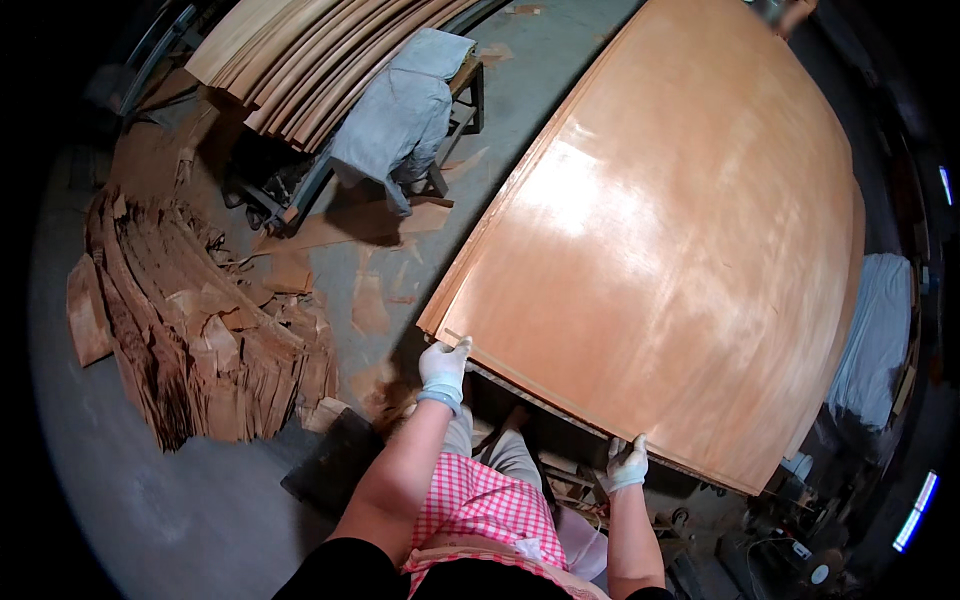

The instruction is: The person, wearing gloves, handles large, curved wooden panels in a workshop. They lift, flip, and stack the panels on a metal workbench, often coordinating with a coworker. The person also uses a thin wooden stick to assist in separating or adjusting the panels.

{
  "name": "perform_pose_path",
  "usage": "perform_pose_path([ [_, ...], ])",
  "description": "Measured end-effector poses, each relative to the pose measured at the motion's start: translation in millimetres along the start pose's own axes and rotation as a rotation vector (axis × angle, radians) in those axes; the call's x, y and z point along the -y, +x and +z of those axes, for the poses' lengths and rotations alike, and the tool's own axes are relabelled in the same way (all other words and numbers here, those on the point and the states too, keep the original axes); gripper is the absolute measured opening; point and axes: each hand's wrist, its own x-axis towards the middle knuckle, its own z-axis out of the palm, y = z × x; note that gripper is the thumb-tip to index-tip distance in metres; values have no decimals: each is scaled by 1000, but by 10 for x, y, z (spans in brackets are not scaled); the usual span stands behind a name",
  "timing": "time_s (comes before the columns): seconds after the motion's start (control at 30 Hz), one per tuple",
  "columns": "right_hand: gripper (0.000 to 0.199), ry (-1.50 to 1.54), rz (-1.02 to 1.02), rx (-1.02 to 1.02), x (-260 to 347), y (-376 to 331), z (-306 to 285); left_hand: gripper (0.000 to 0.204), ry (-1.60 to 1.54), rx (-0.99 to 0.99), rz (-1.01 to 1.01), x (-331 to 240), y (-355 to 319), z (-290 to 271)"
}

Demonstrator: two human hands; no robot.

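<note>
Far left: a pile of torn wood veneer [215, 345], ragged edges up, on the grey floor [150, 510]. Upper left: a fanned stack of long veneer sheets [310, 60] and, just right of it, a grey-blue cloth [395, 115] draped over a dark-legged stand. Loose veneer scraps [368, 300] lie on the floor below these. Lower centre: left hand [443, 366], white glove, bluish bangle [438, 401] at the wrist, fingers pinching the near left corner of the large wood sheet [660, 230]; underside of grip hidden. The sheet, reddish-tan with a glossy patch, spans centre to upper right, uppermost of several layers visible along its left edge. Below: pink-and-white checked apron [480, 500]. Right hand [627, 466], also gloved, fingers pinching the sheet's near edge at lower right of centre. Upper right: another person's arm [796, 14], partly shown, beside the sheet's far end. Right: a pale cloth covering [870, 335], just beyond the sheet.
</note>
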Motion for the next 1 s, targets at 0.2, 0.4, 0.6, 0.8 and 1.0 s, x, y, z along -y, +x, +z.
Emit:
perform_pose_path([
  [0.2,43,-98,259,186,-146,-869,333,41,447,-308,514,-110,-170,-278],
  [0.4,42,-269,173,363,-290,-995,963,59,871,-231,628,-328,-31,-226],
  [0.6,42,-357,160,459,-329,-860,1187,46,799,-192,650,-515,-265,-179],
  [0.8,35,-460,19,485,-308,-1042,1532,40,515,-140,648,-345,-238,-144],
  [1.0,36,-564,-87,518,-334,-1230,1975,35,501,-135,410,-357,-4,-152],
])
